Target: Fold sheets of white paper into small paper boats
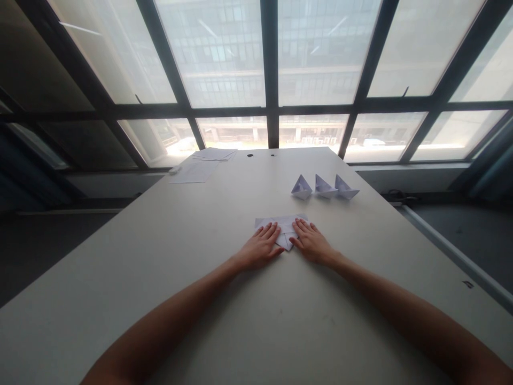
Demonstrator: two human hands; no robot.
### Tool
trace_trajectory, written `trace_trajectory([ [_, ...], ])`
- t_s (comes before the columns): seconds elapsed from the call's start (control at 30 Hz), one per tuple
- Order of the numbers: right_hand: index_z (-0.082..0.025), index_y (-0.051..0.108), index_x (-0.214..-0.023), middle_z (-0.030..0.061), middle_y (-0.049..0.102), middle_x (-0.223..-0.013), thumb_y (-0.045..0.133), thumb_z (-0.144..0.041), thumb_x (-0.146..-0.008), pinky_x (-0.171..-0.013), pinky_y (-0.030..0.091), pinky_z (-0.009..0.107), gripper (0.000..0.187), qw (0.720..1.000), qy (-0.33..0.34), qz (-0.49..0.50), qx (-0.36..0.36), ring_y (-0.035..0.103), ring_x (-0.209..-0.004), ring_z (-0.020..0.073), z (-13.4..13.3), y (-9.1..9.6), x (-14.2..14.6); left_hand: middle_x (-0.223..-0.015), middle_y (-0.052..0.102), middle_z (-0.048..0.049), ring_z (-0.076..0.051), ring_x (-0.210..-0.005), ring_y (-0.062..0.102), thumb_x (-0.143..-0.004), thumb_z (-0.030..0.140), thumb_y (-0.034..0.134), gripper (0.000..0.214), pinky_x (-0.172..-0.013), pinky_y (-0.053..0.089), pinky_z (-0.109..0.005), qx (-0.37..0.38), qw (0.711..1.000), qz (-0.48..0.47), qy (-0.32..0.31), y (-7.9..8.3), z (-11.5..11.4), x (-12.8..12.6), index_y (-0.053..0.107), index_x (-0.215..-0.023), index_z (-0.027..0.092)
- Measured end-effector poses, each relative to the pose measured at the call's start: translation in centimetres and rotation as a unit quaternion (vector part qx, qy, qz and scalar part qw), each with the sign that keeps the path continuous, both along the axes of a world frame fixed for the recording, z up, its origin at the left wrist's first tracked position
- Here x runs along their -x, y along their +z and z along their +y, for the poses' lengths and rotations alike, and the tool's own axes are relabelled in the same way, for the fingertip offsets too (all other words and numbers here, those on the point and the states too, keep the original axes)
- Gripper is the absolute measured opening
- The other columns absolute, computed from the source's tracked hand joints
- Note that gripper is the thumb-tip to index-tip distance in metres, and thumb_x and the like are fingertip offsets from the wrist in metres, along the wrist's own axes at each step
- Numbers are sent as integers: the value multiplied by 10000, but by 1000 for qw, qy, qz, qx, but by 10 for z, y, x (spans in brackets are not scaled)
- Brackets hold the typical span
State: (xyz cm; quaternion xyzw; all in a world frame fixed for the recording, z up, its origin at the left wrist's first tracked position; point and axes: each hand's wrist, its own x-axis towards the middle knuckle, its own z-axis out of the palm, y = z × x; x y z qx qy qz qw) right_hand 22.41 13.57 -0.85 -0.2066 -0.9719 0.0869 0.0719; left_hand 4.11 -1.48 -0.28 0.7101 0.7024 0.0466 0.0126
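A partly folded sheet of white paper (285, 222) lies flat on the table, with a straight band along its far edge and a point toward me. My left hand (261, 247) rests on its left side, fingers stretched out flat. On the right side lies my right hand (311, 240), also flat with fingers extended. Both hands cover the side edges of the paper. Beyond my right hand stand three folded paper boats, a left one (301, 188), a middle one (325, 187) and a right one (346, 187), side by side in a row.
The white table (160, 256) stretches away toward a wall of windows. Loose white sheets (196, 170) lie at its far left, with a small white object (175, 170) beside them. Near the right edge is a small dark mark (467, 284). Two dark holes sit near the far edge.
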Motion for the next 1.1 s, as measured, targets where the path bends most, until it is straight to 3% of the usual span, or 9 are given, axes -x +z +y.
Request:
trace_trajectory([
  [0.37, -13, 299, -1505, 199, 254, -1579, 216, -554, -1000, -1198, 95, 482, 744, 998, -70, 3, -4, 161, -1488, 266, -1, -1, 1, -1579, 217, -228, -299, -1491, 147, -961, 669, 209, 865, -1208, 153, -418, -28, 995, 15, 96, -9, 3, -1, 286, -1505, 0],
  [0.53, -24, 307, -1503, 189, 257, -1581, 235, -533, -1003, -1199, 105, 464, 717, 997, -71, 8, 1, 169, -1486, 258, -1, -1, 1, -1585, 219, -212, -326, -1487, 155, -961, 671, 178, 851, -1198, 145, -493, -22, 992, 16, 119, -8, 2, -2, 279, -1517, 36],
  [0.77, -144, 349, -1505, 151, 255, -1591, 263, -505, -1013, -1189, 77, 516, 616, 1000, -4, 12, -13, 165, -1488, 265, 0, 2, -1, -1607, 217, -110, -341, -1486, 151, -976, 646, 192, 712, -1172, 89, -604, -22, 997, 23, 70, -5, 0, 1, 287, -1535, 216],
  [0.93, -99, 390, -1480, 152, 352, -1549, 284, -439, -1021, -1208, 62, 458, 581, 997, 56, 38, -42, 232, -1471, 238, -1, 4, 0, -1578, 268, -181, -288, -1489, 171, -994, 606, 195, 729, -1201, 40, -534, -46, 998, 42, 25, -3, 1, -1, 308, -1516, 109],
  [1.1, -78, 445, -1443, 170, 444, -1489, 285, -409, -1026, -1216, 40, 457, 556, 992, 86, 46, -76, 343, -1423, 246, -7, 10, -1, -1557, 294, -216, -281, -1485, 185, -997, 599, 221, 751, -1206, 147, -457, -39, 999, 27, -21, -2, 2, -1, 312, -1499, 50],
])
